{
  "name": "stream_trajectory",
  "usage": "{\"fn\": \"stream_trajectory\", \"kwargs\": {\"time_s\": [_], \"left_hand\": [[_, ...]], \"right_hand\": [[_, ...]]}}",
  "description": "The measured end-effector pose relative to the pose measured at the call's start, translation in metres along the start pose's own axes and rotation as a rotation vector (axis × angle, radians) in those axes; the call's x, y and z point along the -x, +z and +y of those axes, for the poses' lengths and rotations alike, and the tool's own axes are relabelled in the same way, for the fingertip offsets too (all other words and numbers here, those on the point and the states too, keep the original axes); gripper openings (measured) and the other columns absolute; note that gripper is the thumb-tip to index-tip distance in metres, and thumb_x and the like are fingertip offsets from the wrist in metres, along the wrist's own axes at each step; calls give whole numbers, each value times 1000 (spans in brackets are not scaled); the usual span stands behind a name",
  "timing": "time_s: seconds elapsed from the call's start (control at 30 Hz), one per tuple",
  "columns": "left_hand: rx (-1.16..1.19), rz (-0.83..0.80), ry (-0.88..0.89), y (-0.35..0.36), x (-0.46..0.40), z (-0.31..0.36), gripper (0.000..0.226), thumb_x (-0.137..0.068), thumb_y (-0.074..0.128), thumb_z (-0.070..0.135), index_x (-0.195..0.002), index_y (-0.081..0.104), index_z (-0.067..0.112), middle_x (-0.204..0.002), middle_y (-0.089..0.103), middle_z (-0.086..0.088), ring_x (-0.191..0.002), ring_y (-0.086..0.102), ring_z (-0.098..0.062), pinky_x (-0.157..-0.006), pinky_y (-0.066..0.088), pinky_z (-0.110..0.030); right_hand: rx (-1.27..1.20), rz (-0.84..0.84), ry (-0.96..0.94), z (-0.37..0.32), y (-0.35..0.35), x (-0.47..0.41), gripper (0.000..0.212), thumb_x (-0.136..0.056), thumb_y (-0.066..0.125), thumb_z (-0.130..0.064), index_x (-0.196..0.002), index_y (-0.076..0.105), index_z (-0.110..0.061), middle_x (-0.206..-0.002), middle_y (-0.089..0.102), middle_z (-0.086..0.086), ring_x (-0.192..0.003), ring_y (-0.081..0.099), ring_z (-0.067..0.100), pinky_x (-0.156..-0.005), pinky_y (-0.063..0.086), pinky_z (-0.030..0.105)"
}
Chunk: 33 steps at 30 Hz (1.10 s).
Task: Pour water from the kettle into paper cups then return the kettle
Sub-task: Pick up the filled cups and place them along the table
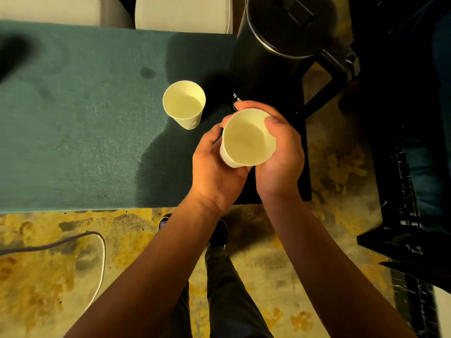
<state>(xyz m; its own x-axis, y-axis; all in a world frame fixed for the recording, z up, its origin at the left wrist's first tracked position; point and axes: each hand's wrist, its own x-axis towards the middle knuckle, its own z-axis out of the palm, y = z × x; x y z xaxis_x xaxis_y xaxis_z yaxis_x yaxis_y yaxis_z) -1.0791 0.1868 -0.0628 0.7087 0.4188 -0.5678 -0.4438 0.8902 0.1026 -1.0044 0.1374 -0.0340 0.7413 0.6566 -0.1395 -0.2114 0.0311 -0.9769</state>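
Kettle (288,28) behind; both hands, L (217,164) & R (280,154), grip held cup (246,139); 2nd cup (184,103) on green mat (73,118).

1. Tabletop (73,130): teal felt-like cover, a dark spot near the far edge.
2. One paper cup (184,103) stands upright on it.
3. Black kettle (280,45) stands at the tabletop's right end, just beside the cup.

Your kettle (290,28) is cut off at the top edge, and your hands hide the held cup's (246,140) base
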Motion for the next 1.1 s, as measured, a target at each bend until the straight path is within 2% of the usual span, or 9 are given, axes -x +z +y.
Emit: {"fn": "stream_trajectory", "kwargs": {"time_s": [0.07, 0.13, 0.2, 0.33, 0.5, 0.63, 0.77, 0.93, 1.1], "left_hand": [[45, -4, 19, 7, 4, 2, 21, -91, 57, 29, -98, 71, 14, -93, 70, -5, -88, 68, -21, -78, 58, -32], [61, -14, 27, 12, 10, 5, 19, -81, 64, 26, -92, 73, 13, -92, 70, -6, -86, 68, -21, -77, 58, -33], [94, -20, 22, 17, 15, 8, 23, -75, 66, 25, -93, 71, 12, -93, 67, -6, -89, 65, -21, -80, 55, -34], [102, -28, 84, 21, 28, 19, 24, -74, 62, 24, -93, 66, 11, -91, 64, -7, -86, 63, -21, -77, 54, -32], [101, -60, 157, 20, 48, 51, 30, -72, 65, 27, -97, 68, 11, -91, 68, -8, -85, 66, -21, -74, 59, -31], [118, -59, 197, 18, 69, 85, 35, -59, 73, 25, -90, 72, 10, -91, 69, -9, -85, 67, -22, -79, 55, -33], [122, -14, 229, 7, 94, 130, 23, -69, 65, 24, -80, 78, 9, -85, 72, -9, -76, 72, -22, -71, 60, -30], [153, 19, 263, -11, 124, 197, 25, -72, 62, 22, -92, 71, 9, -88, 72, -9, -76, 72, -23, -68, 61, -30], [134, 42, 294, -29, 151, 263, 44, -73, 61, 22, -117, 59, 15, -103, 64, -6, -92, 64, -21, -83, 52, -31]], "right_hand": [[-1, -12, -5, -4, 4, 3, 46, -95, 33, -13, -118, 69, 5, -117, 73, 26, -113, 69, 38, -95, 57, 42], [3, -38, 2, -10, 10, 6, 50, -95, 33, -15, -123, 67, 8, -121, 70, 32, -118, 65, 45, -103, 52, 58], [5, -52, 13, -15, 16, 8, 52, -94, 34, -16, -126, 65, 10, -123, 67, 36, -119, 63, 50, -104, 48, 65], [36, -92, 5, -25, 36, 16, 49, -94, 35, -16, -121, 68, 6, -122, 69, 33, -117, 65, 46, -101, 53, 54], [-9, -189, -26, -35, 75, 22, 39, -89, 44, -28, -105, 79, -24, -112, 79, 7, -113, 71, 28, -99, 56, 47], [58, -241, -13, -38, 113, 29, 52, -85, 41, -39, -112, 75, -11, -118, 73, 26, -114, 68, 42, -99, 55, 59], [92, -253, 15, -38, 164, 41, 51, -86, 41, -45, -111, 75, -17, -120, 73, 22, -114, 68, 39, -97, 57, 58], [61, -289, 5, -35, 241, 56, 42, -87, 41, -33, -102, 77, -17, -115, 74, 25, -110, 69, 42, -99, 54, 59], [47, -314, -5, -32, 311, 71, 46, -79, 43, -42, -100, 77, -18, -109, 77, 16, -108, 71, 38, -93, 56, 44]]}}
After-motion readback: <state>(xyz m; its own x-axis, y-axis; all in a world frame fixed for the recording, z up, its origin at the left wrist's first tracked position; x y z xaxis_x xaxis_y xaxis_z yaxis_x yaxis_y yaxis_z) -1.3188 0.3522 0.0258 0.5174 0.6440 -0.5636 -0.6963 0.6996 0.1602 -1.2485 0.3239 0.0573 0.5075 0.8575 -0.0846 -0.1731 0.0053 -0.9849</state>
